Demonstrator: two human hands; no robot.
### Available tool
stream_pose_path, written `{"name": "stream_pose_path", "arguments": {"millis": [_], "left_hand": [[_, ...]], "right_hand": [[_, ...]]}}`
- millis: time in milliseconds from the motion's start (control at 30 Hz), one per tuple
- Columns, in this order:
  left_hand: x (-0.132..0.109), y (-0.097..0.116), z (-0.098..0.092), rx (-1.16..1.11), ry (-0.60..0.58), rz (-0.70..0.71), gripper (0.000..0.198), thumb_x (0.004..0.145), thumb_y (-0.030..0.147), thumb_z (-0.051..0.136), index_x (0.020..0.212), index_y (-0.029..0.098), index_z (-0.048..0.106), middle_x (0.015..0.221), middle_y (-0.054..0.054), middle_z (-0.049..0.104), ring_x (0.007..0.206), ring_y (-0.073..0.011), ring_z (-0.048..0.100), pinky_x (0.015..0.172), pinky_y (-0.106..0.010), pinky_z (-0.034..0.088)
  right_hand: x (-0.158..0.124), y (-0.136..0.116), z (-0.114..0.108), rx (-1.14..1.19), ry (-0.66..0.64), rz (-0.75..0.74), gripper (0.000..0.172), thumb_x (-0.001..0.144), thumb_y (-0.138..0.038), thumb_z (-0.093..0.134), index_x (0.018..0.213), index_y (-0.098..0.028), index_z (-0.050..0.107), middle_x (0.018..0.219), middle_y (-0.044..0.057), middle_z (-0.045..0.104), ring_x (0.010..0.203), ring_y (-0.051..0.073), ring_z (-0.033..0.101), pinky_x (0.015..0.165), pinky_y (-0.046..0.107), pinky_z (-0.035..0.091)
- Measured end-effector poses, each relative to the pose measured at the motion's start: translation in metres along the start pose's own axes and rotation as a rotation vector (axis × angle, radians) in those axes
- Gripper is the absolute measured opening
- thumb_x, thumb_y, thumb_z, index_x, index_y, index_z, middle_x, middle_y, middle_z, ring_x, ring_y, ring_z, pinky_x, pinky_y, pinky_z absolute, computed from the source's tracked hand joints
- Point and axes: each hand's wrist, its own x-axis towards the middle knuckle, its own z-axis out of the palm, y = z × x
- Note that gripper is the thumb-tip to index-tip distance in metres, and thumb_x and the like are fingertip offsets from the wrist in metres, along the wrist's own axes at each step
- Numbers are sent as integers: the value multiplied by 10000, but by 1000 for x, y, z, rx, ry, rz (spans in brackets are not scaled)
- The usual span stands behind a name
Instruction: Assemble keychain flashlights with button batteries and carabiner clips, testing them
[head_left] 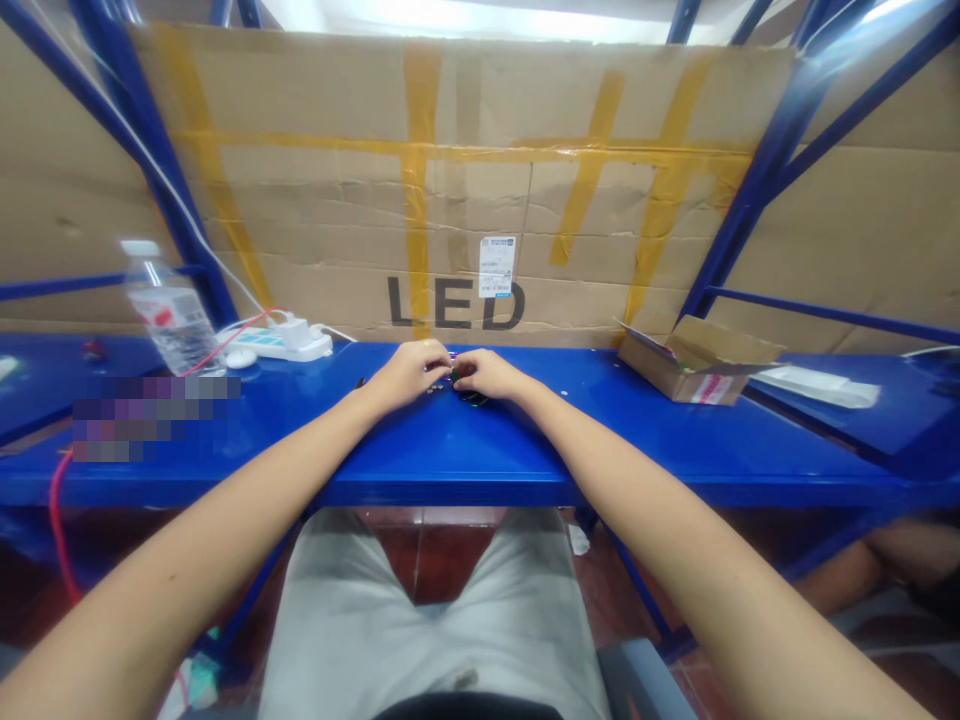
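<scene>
My left hand and my right hand meet over the middle of the blue table, fingertips nearly touching. The left fingers are pinched together, and what they hold is too small to make out. My right hand's fingers curl closed at a small dark thing, mostly hidden by them. A shiny purple piece shows between the hands. Below the left fingertips lie several tiny gold-coloured pieces. Under my right hand is a dark, roundish thing with a greenish edge.
An open cardboard box stands at the right, near a white packet. To the left are a water bottle, a white power strip and a red cable. A large cardboard sheet stands behind the table. Another person's limb shows at lower right.
</scene>
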Motion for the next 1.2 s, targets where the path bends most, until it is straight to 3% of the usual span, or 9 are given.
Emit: {"name": "stream_pose_path", "arguments": {"millis": [133,367,533,600,667,800,1000,1100,1200], "left_hand": [[-1,-1,1,13,13,-55,99,871,223,625,847,177,710,890,-64,726,832,-182,662,788,-321,518],[0,1,4,-82,107,-411,233,741,337,748,880,152,726,901,-71,717,796,-206,670,771,-342,539],[0,-4,4,-276,122,-480,226,808,368,709,855,148,721,859,-69,739,832,-220,685,818,-369,549],[2,-2,5,-401,174,-536,167,870,313,650,880,148,667,865,-63,734,831,-203,690,809,-375,571],[4,1,6,-579,223,-621,89,927,234,568,916,151,599,879,-63,720,831,-192,701,762,-382,603],[7,8,6,-782,263,-691,73,975,145,477,970,148,550,849,-49,670,807,-187,713,675,-389,638],[9,8,7,-877,261,-722,123,968,64,467,979,117,577,817,-43,651,778,-153,709,778,-387,644],[8,6,8,-858,225,-717,126,966,68,480,948,110,598,821,-43,650,772,-142,702,802,-376,632],[6,3,10,-783,161,-661,103,952,96,524,951,112,625,824,-41,659,746,-128,688,775,-333,616]], "right_hand": [[-1,0,1,73,7,8,152,717,-110,717,866,-139,726,817,22,727,767,157,652,736,266,501],[-5,-15,2,156,29,17,171,745,-207,718,876,-123,787,805,24,758,756,174,668,757,280,502],[-5,-20,-16,-62,77,-1,225,834,-250,685,994,-150,807,898,53,783,882,214,695,862,312,507],[-6,-15,-31,-191,199,20,228,869,-221,646,1025,-155,800,1014,84,779,981,226,692,912,315,498],[-9,-7,-47,-306,285,148,224,857,-144,629,1009,-144,794,1047,117,772,1006,231,692,923,317,497],[-19,5,-66,-439,187,374,193,802,-125,696,976,-129,780,992,129,769,910,228,703,846,302,519],[-25,6,-66,-481,-41,586,57,725,-90,748,751,-139,735,719,81,728,639,193,659,636,282,510],[-26,5,-66,-447,-72,601,121,729,-32,689,675,-140,699,586,49,667,552,169,615,594,278,495],[-27,0,-66,-263,2,453,117,739,-42,688,673,-137,671,564,36,650,537,148,598,571,259,484]]}}
